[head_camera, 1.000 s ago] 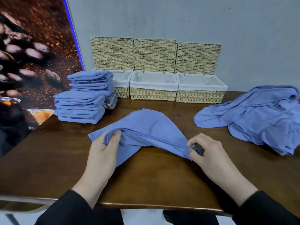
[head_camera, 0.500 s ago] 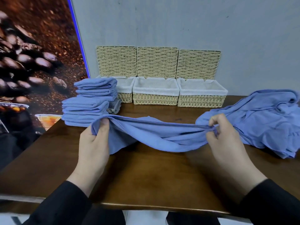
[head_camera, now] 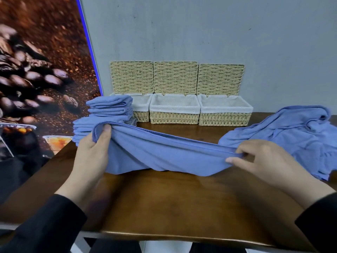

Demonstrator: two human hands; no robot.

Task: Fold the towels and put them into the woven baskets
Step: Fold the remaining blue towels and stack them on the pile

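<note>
blue towel (head_camera: 164,154) stretched between left hand (head_camera: 93,150), pinching at 9 o'clock, and right hand (head_camera: 264,157), pinching at 3 o'clock.

Café-like room — coffee-bean mural (head_camera: 36,70), dark wooden table (head_camera: 173,203), plain grey wall (head_camera: 200,30)

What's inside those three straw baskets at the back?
The middle basket and right basket show only white cloth lining; their floors are out of sight. The left basket is partly hidden by the stack of folded towels.
</note>
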